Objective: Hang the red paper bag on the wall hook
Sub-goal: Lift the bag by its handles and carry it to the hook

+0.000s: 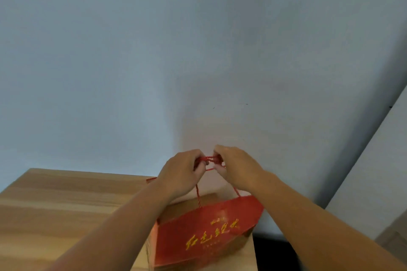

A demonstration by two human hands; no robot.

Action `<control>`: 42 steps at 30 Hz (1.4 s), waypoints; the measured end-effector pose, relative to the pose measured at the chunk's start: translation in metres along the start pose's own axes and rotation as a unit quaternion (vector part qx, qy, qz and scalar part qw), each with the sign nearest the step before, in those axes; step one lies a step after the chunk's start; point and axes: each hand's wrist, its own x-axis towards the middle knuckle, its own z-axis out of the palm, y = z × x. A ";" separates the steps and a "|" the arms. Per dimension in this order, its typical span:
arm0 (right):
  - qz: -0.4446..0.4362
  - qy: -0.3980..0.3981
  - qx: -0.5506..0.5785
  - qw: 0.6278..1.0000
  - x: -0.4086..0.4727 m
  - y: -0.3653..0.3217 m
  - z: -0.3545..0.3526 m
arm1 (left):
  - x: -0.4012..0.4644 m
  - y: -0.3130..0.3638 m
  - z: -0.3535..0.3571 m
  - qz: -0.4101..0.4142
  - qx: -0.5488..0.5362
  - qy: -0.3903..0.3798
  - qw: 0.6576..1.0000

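The red paper bag (204, 229) with gold lettering hangs below my hands, near the right end of a wooden table. Its red rope handles (208, 159) stretch between my two hands, close against the pale wall. My left hand (182, 171) is closed on the handles from the left, and my right hand (235, 167) is closed on them from the right. No hook shows; the spot behind my fingers is hidden.
A light wooden table (66, 209) fills the lower left, its back edge against the wall (198, 50). A wall corner or door frame (374, 160) slants up on the right, with dark floor (275, 248) below it.
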 end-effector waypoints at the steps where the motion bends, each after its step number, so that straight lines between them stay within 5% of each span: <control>1: -0.001 0.002 0.038 0.999 0.000 -0.001 0.002 | -0.004 -0.002 -0.005 -0.006 -0.002 0.008 1.000; 8: -0.078 0.023 0.088 0.993 0.010 -0.039 0.019 | -0.032 -0.029 -0.043 -0.022 0.003 0.077 0.997; 26: -0.182 0.064 0.148 0.970 0.040 -0.277 0.061 | -0.172 -0.148 -0.184 -0.113 0.024 0.296 0.948; 42: -0.166 0.021 0.192 0.967 0.076 -0.539 0.140 | -0.308 -0.336 -0.345 -0.093 0.037 0.301 0.948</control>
